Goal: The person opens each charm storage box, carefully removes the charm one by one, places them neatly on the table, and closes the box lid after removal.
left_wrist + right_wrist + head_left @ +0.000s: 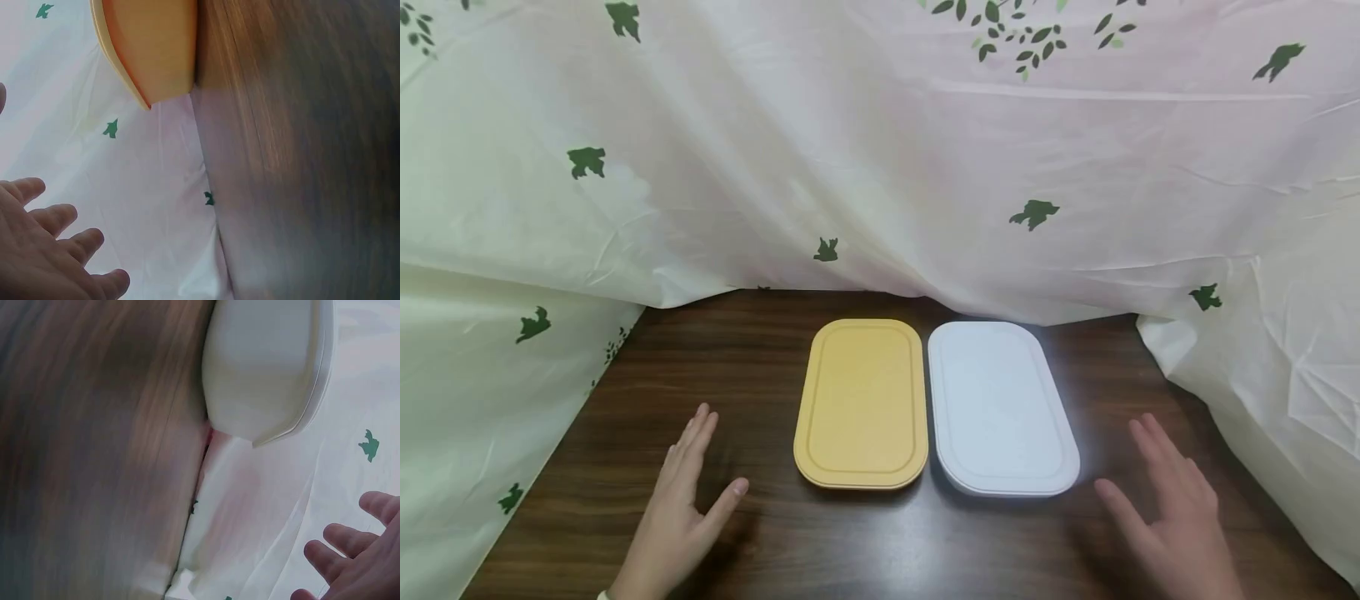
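Note:
Side by side on the dark wooden table lie a yellow lidded container (865, 404) and a white lidded container (1002, 408), with a narrow gap between them. Both have rounded corners and their lids on. My left hand (677, 508) is to the left of the yellow one, fingers extended and thumb apart, holding nothing. On the other side, my right hand (1176, 508) is spread to the right of the white one, likewise holding nothing. The left wrist view shows the yellow container's side wall (150, 44); the right wrist view shows the white container's deep side (262, 369).
A pale cloth (880, 150) printed with green birds and leaves hangs behind the table (760, 542) and along both sides. Its lower folds rest on the table's back edge and bunch up at the right corner.

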Motion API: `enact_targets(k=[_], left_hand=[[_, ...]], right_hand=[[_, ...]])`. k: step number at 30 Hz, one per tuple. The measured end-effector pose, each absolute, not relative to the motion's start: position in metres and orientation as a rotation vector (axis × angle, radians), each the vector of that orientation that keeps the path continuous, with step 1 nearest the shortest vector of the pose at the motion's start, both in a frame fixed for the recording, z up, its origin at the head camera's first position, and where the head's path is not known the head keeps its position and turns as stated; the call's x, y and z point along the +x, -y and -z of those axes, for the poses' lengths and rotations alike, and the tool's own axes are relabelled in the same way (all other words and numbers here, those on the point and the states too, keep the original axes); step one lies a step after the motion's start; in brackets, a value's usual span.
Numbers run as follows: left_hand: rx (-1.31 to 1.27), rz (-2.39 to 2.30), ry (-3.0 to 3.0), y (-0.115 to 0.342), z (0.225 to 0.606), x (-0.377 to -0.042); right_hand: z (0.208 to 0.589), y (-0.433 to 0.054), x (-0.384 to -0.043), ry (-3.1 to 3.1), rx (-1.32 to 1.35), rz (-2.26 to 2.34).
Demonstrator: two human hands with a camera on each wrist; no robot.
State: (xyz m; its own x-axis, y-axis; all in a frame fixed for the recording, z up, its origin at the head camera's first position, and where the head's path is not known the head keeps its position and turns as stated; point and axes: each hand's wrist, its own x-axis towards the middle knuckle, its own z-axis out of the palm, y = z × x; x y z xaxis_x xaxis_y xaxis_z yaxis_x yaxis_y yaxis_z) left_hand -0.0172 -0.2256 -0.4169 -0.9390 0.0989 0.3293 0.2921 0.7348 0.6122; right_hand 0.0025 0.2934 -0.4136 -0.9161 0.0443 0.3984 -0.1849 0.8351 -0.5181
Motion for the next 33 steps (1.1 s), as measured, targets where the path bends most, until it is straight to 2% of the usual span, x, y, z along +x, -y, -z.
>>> enact_targets(k=[29, 33], left_hand=[[-0.284, 1.281, 2.566, 0.195, 0.415, -0.019], [-0.259, 1.315, 2.569, 0.194, 0.415, -0.018]], right_hand=[[0.406, -0.258, 0.003, 2.742, -0.049, -0.962], [0.405, -0.251, 0.002, 2.71, 0.011, -0.975]])
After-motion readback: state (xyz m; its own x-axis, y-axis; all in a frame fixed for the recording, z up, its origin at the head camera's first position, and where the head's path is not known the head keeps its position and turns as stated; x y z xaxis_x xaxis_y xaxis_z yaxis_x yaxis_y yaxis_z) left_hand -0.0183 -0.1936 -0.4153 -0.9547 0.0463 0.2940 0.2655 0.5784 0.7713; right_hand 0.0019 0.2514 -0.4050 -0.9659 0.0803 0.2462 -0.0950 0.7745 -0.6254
